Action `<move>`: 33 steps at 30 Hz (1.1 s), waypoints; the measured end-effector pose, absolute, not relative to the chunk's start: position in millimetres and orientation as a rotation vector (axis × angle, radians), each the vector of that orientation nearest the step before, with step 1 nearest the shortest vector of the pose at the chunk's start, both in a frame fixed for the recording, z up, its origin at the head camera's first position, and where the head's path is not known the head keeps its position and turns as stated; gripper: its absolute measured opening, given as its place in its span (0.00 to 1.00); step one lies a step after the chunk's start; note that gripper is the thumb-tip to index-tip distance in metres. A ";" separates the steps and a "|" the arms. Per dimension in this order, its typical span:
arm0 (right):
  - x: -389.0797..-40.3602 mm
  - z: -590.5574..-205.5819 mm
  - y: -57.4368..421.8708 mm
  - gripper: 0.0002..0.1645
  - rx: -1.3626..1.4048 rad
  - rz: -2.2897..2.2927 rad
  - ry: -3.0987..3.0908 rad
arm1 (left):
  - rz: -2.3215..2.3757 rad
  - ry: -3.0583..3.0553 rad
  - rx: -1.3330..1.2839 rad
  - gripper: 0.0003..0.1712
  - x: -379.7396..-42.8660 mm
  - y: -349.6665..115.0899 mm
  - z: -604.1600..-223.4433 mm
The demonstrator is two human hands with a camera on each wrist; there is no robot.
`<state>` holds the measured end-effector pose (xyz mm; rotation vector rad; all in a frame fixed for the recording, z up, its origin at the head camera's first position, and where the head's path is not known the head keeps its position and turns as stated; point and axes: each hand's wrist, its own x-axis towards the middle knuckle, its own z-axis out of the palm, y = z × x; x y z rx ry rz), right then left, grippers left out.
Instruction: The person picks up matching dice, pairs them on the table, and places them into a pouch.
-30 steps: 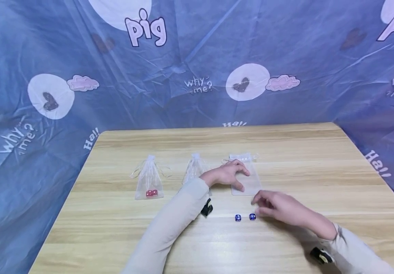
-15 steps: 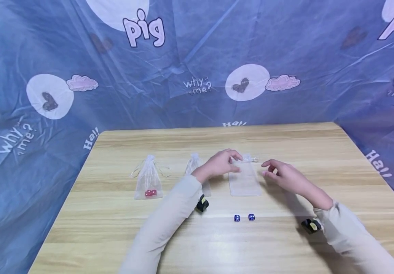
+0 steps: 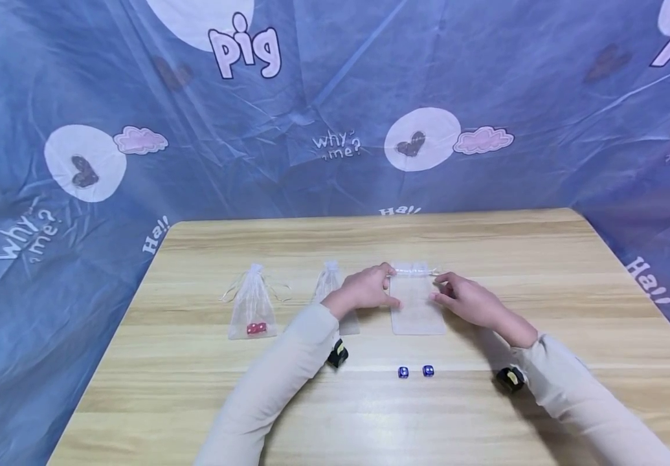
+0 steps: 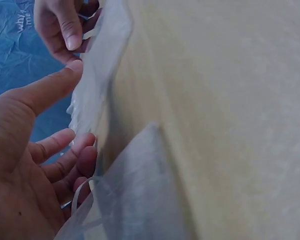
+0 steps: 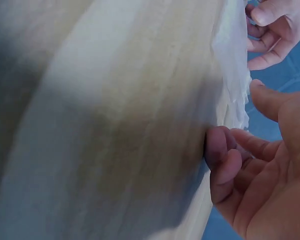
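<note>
A flat white organza drawstring bag (image 3: 419, 314) lies on the table between both hands, its gathered top toward the back. My left hand (image 3: 365, 288) is at the bag's left edge, fingertips near the top and thumb lower over the side. In the left wrist view, that hand's thumb (image 4: 50, 87) and fingers stand apart. My right hand (image 3: 471, 301) is at the opposite edge, fingers bent and thumb apart from them. Two blue dice (image 3: 403, 373) (image 3: 428, 371) sit in front of the bag.
A second organza bag (image 3: 327, 285) lies partly hidden behind the left forearm. Farther left, another tied bag (image 3: 253, 298) holds red dice (image 3: 256, 328). A blue printed cloth (image 3: 311, 181) hangs behind the wooden table (image 3: 195, 388).
The right hand has gone from beside the blue dice up to the bag's right edge. The left hand has drawn back leftward from over the bag to its left edge.
</note>
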<state>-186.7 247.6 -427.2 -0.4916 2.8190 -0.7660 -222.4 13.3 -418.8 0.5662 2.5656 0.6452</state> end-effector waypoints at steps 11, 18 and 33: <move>-191.9 -430.5 236.1 0.15 -0.374 -0.997 2.695 | 0.727 2.543 0.547 0.42 -220.4 13.5 -423.4; -183.1 -425.7 244.8 0.13 -0.339 -1.301 2.612 | 0.875 2.555 0.439 0.37 -220.2 0.7 -413.8; -163.6 -400.9 248.8 0.11 -0.440 -1.415 2.689 | 1.458 2.327 0.526 0.18 -209.2 5.2 -394.8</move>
